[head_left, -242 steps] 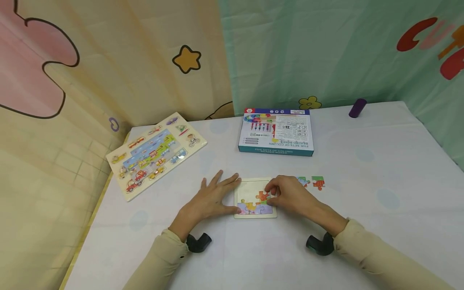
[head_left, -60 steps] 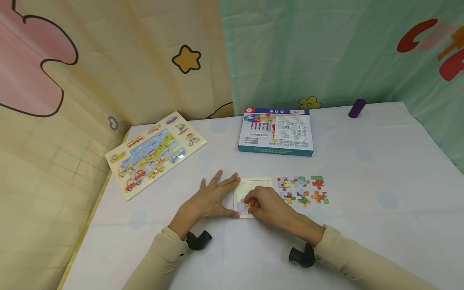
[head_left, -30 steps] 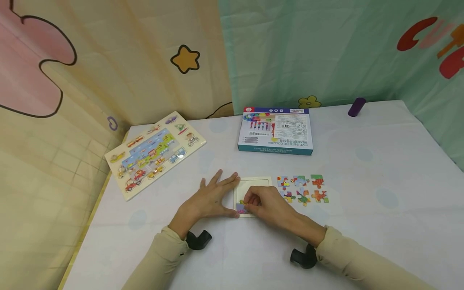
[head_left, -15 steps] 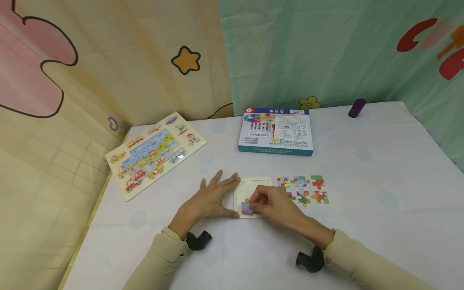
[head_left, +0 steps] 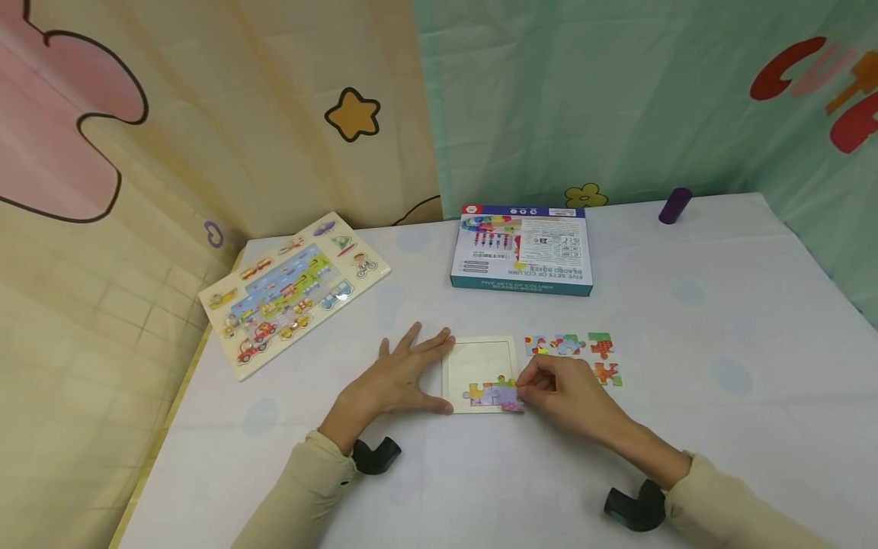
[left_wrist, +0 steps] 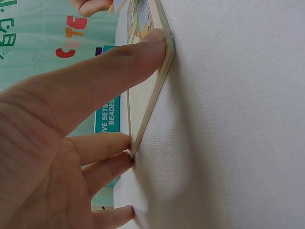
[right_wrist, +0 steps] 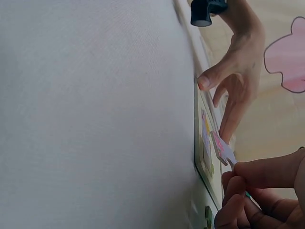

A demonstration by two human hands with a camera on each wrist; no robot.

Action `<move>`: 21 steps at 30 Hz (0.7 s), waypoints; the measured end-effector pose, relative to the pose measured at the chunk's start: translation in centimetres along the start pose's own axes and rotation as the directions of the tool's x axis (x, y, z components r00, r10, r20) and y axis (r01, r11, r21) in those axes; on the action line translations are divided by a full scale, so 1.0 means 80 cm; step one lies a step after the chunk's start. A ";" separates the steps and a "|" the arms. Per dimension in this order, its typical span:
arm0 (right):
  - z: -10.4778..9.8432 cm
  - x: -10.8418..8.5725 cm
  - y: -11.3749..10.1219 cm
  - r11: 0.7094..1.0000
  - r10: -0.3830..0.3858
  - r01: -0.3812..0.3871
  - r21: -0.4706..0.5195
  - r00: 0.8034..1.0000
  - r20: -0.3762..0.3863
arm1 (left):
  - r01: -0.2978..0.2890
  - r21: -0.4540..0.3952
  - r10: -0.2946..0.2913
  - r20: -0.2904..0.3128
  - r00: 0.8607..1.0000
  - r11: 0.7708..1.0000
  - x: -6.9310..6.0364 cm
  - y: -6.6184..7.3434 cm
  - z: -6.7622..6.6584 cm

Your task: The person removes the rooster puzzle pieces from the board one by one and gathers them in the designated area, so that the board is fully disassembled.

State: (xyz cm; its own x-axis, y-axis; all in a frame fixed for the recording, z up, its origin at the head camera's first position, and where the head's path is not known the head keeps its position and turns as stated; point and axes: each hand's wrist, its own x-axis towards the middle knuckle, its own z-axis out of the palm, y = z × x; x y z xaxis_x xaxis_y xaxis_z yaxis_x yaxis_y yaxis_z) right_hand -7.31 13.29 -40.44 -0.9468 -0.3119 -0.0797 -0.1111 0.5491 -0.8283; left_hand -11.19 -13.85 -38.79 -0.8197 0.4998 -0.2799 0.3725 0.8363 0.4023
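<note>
My left hand (head_left: 405, 377) lies with spread fingers along the left edge of a small square puzzle tray (head_left: 473, 358); its thumb rests on the near left corner. Between thumb and fingers my right hand (head_left: 569, 393) pinches a lilac-and-pink jigsaw piece (right_wrist: 221, 148), tilted over the tray's near right part. Beneath and beside it lie joined lilac and orange jigsaw pieces (head_left: 480, 394), apart from the tray's left wall. Right of the tray are loose jigsaw pieces, including a red-and-green one (head_left: 600, 345) and an orange one (head_left: 607, 374). My right hand hides some of them.
Behind the tray lies a flat cardboard box (head_left: 521, 252) of beads. A wrapped vehicle puzzle board (head_left: 295, 293) sits at the left, and a purple cylinder (head_left: 675, 206) stands near the table's far right edge. Curtains hang behind.
Earlier, an orange piece went from the tray to the loose ones. Since then, my right hand has lifted the lilac-and-pink piece from the tray's near left corner and carried it right. Left hand stays.
</note>
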 end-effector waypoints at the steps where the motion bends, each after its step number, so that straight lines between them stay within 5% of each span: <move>1: -0.002 -0.003 0.002 1.000 0.004 -0.004 -0.005 1.000 -0.004 | -0.001 -0.001 0.001 0.000 1.000 1.000 0.000 0.000 0.000; 21: -0.023 -0.030 0.027 0.997 0.069 -0.070 -0.020 0.996 -0.059 | 0.007 -0.004 -0.007 0.008 1.000 1.000 -0.001 0.001 -0.002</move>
State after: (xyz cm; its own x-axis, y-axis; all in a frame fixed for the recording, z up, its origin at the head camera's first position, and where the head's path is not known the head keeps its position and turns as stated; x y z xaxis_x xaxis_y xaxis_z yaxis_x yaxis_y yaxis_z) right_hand -5.84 16.66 -41.03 -0.9683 -0.2271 -0.1038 -0.0504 0.5848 -0.8096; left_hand -11.14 -13.83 -38.62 -0.8186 0.4957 -0.2901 0.3647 0.8388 0.4041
